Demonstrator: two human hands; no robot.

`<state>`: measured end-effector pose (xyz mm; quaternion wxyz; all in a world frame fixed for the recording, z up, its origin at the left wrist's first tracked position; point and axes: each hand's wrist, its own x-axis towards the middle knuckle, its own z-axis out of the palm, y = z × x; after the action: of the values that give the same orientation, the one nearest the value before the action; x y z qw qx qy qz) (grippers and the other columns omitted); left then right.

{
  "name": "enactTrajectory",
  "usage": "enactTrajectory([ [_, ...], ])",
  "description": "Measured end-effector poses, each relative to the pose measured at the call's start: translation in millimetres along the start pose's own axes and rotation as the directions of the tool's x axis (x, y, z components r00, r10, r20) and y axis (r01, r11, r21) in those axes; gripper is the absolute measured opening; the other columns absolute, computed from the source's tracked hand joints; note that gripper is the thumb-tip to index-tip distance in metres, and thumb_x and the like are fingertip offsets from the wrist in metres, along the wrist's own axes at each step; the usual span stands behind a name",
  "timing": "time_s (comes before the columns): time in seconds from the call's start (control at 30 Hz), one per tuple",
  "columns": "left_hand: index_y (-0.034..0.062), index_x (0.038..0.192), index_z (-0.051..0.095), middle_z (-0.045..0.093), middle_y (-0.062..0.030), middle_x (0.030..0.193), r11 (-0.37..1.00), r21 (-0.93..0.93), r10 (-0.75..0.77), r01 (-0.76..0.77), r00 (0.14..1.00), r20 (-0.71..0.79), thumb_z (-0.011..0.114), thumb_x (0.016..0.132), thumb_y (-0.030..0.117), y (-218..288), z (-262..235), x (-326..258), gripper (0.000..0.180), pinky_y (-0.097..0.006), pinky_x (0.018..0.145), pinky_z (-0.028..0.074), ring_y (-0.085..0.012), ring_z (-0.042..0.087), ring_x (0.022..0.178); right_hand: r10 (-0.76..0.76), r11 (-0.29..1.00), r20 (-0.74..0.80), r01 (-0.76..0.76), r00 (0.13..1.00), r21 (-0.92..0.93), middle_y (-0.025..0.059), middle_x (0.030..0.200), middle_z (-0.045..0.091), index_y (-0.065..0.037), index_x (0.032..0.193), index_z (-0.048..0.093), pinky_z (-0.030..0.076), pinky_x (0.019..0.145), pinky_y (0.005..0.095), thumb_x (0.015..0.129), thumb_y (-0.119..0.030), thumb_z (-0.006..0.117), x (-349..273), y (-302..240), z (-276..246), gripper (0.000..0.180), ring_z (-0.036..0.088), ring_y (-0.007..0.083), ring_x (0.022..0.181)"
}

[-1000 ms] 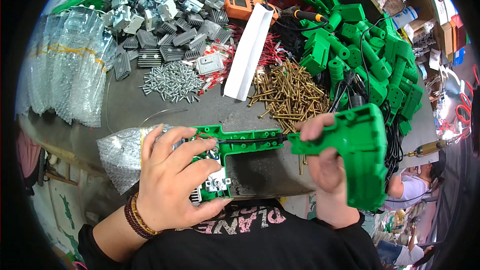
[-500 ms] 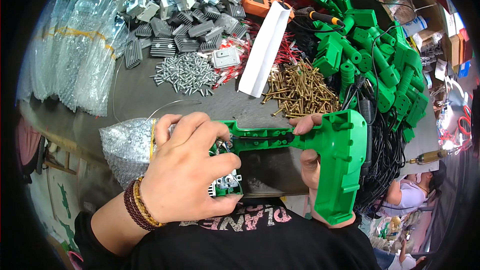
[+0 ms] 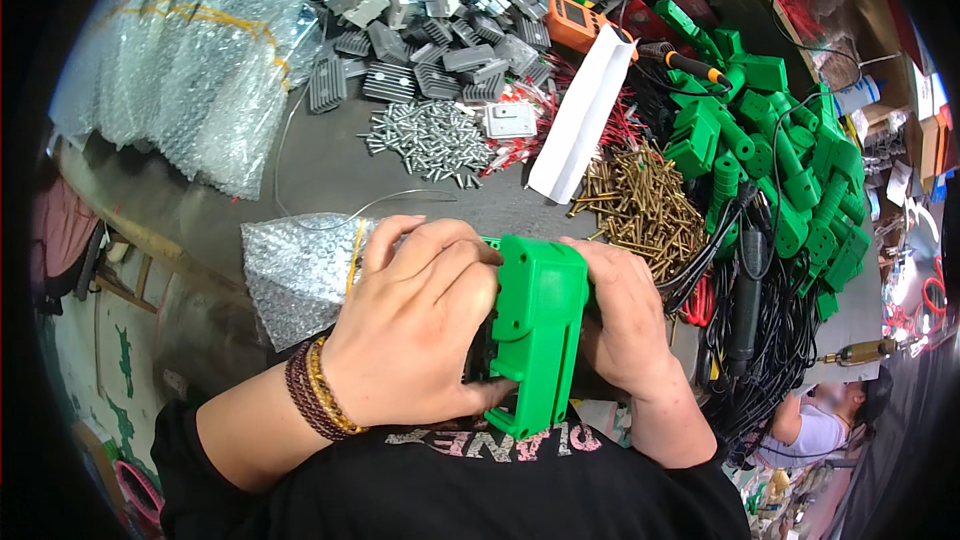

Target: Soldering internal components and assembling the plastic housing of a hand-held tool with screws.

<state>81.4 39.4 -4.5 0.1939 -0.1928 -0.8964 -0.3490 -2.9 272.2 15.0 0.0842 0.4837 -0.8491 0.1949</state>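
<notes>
Left hand (image 3: pixel 420 325), right hand (image 3: pixel 628 320); green housing (image 3: pixel 545 325) held between.

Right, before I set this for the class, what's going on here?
A person's left hand and right hand hold a green plastic housing between them. The hands partly cover it, so I cannot tell whether it is fully closed. Some bubble wrap lies left of the left hand; silver screws and brass-coloured screws lie farther back on the table.
</notes>
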Motion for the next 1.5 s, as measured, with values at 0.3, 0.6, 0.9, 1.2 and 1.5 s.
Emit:
enactTrajectory([
  [0.3,0.0064,0.12,0.043,0.049,-0.0186,0.13,0.99,-0.127,0.044,-0.061,0.989,-0.138,0.09,0.06,0.026,-7.8,3.8,-15.0,0.078,-0.059,0.109,0.036,-0.0378,0.052,0.119,0.014,1.0,0.054,-0.013,0.998,-0.029,0.0106,0.116,0.068,-0.007,0.132,0.058,0.048,0.088,0.0428,0.074,-0.014,0.08,4.6,-0.4,0.3,0.061,0.064,0.0313,0.103],
  [0.6,0.0134,0.132,0.054,0.044,-0.0161,0.15,0.978,-0.181,0.129,-0.101,0.981,0.147,0.088,0.057,0.022,-16.0,-25.5,-12.2,0.084,-0.057,0.112,0.034,-0.0398,0.044,0.136,0.031,0.994,0.049,-0.025,0.998,-0.11,0.0091,0.112,0.068,-0.006,0.133,0.058,0.048,0.083,0.0405,0.075,-0.016,0.079,5.9,-2.5,7.8,0.063,0.064,0.0289,0.095],
  [0.9,0.0211,0.132,0.063,0.05,-0.0097,0.147,0.987,-0.115,0.131,-0.116,0.982,0.137,0.087,0.052,0.031,-24.8,-23.8,-12.8,0.084,-0.05,0.105,0.04,-0.0347,0.05,0.131,-0.137,0.989,0.005,0.137,0.991,-0.047,0.0173,0.147,0.05,-0.015,0.138,0.057,0.038,0.107,0.0521,0.076,-0.038,0.08,1.5,-13.5,1.4,0.07,0.052,0.0357,0.13],
  [1.2,0.0166,0.121,0.066,0.053,-0.0098,0.145,0.982,-0.105,0.163,-0.154,0.983,0.08,0.087,0.05,0.035,-28.5,-19.7,-14.4,0.076,-0.05,0.101,0.041,-0.0339,0.052,0.129,-0.33,0.922,0.033,0.314,0.943,0.227,0.0199,0.153,0.045,-0.03,0.125,0.068,0.034,0.112,0.0569,0.074,-0.024,0.082,-1.8,-25.8,23.4,0.053,0.046,0.0385,0.14],
  [1.5,0.0131,0.11,0.069,0.052,-0.0103,0.148,0.986,-0.097,0.144,-0.137,0.987,0.065,0.084,0.053,0.022,-29.1,-16.8,-12.2,0.06,-0.049,0.1,0.043,-0.0329,0.055,0.125,-0.31,0.917,0.06,0.282,0.949,0.283,0.0212,0.154,0.043,-0.024,0.118,0.069,0.024,0.117,0.0623,0.077,-0.017,0.08,1.6,-29.6,25.4,0.043,0.037,0.0454,0.145],
])
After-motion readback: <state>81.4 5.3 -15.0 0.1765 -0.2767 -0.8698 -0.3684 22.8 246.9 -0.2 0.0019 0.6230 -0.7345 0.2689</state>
